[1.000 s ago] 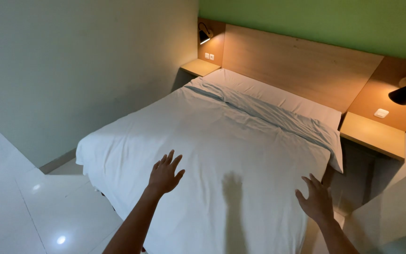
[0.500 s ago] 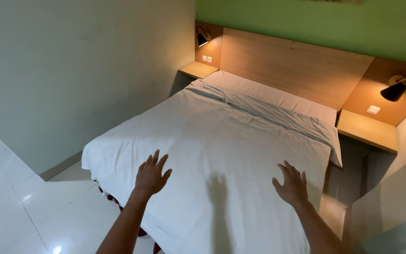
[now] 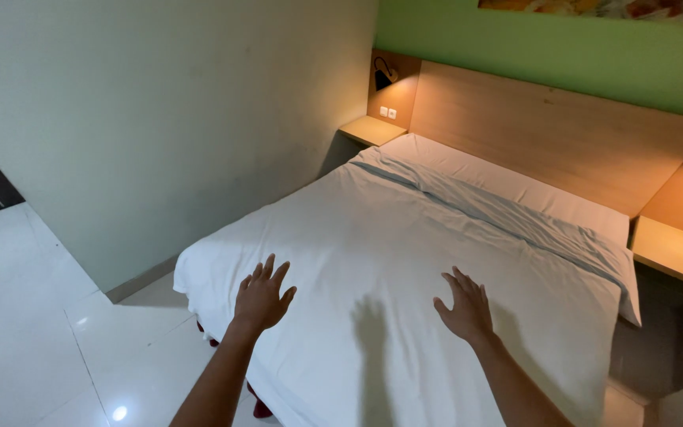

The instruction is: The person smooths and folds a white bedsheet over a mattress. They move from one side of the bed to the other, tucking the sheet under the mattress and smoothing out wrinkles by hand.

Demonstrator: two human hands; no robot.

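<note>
Both palms hovering open, gripping nothing: left hand (image 3: 261, 296) and right hand (image 3: 463, 307) spreading over the duvet (image 3: 405, 261) at the bed's foot; flat, even outward strokes would smooth best.

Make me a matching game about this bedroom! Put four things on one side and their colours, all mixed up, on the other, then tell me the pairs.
Things:
1. bed sheet
2. wall behind the bed
3. headboard
4. wall lamp

Colours:
A. black
B. light brown wood
C. white
D. green

Pairs: 1-C, 2-D, 3-B, 4-A

Both hands, left hand and right hand, are spread open over the bed sheet.
</note>
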